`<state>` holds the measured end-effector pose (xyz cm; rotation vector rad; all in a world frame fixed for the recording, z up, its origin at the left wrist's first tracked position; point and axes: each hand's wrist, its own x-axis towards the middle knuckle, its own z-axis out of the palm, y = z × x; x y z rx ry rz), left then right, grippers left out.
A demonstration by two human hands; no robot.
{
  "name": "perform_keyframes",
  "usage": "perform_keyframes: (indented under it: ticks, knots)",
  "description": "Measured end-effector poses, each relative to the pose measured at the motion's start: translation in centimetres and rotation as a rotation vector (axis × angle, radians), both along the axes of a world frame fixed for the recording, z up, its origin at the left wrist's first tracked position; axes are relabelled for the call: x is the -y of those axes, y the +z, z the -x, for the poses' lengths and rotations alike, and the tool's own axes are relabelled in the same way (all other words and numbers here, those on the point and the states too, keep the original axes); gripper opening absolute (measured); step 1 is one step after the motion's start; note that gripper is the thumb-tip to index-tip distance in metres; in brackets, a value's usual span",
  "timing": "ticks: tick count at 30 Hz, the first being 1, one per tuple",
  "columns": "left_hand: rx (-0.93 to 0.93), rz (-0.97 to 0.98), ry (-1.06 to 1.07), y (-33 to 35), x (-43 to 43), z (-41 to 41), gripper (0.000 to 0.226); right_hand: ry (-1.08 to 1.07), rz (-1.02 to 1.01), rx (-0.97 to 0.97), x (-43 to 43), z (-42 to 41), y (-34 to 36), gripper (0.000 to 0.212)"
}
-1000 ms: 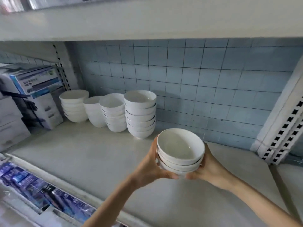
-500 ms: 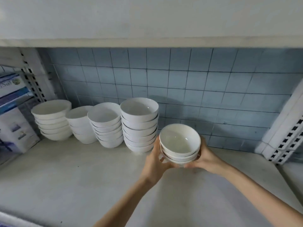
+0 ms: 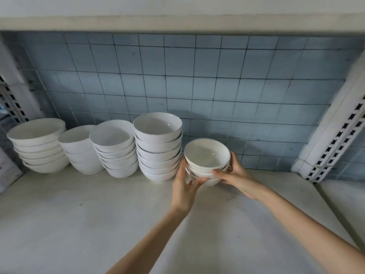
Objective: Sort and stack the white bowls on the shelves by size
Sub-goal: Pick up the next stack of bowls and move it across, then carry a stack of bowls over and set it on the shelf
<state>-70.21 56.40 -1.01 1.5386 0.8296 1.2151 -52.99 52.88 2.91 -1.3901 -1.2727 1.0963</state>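
Observation:
A short stack of three small white bowls [image 3: 206, 155] sits low at the back of the white shelf [image 3: 98, 224], just right of a taller bowl stack [image 3: 158, 139]. My left hand [image 3: 184, 186] grips the small stack's left side, and my right hand [image 3: 235, 175] grips its right side with the thumb across the front. Whether the stack touches the shelf I cannot tell. Further left along the wall stand more bowl stacks: one [image 3: 114, 147], another [image 3: 81, 149], and a wide one [image 3: 37, 145].
A blue tiled wall [image 3: 197, 86] closes the back. An upper shelf [image 3: 177, 18] hangs overhead. Perforated white uprights stand at the right [image 3: 335, 139] and left [image 3: 11, 99]. Part of a box [image 3: 6, 171] shows at the far left.
Both hands carried the small stack forward and down to the back of the shelf, beside the tall stack. The view moved closer and rightward.

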Motion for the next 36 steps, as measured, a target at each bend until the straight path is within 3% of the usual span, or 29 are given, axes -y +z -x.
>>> perform_keyframes:
  ticks: [6,12,15,18,21,25,32,36]
  knots:
    - [0.020,-0.005,0.014,-0.3,0.5,0.3,0.071,-0.084,-0.014,-0.005,0.3,1.2,-0.2,0.098]
    - [-0.127,0.060,-0.076,0.6,1.5,1.6,0.066,-0.137,-0.040,0.060,2.0,1.5,0.3,0.066]
    - [-0.383,-0.040,-0.074,1.9,1.5,4.2,0.057,-0.265,-0.016,0.347,4.3,0.7,0.7,0.059]
    - [-0.636,-0.298,-0.079,3.1,1.2,6.8,0.054,-0.402,0.011,0.733,8.3,-0.2,1.4,0.054]
    - [-0.841,-0.505,-0.066,4.4,1.4,8.6,0.068,-0.531,0.034,1.078,12.9,-0.8,1.9,0.063]
    - [-1.044,-0.740,-0.017,4.6,1.6,9.3,0.070,-0.636,0.192,1.309,18.4,-2.1,1.9,0.107]
    - [-1.223,-0.753,-0.065,5.0,4.3,8.5,0.081,-0.818,0.351,1.431,27.2,-4.1,2.1,0.096]
    - [-1.238,-0.767,-0.074,5.6,7.0,6.5,0.086,-0.854,0.417,1.432,32.5,-6.0,2.0,0.107]
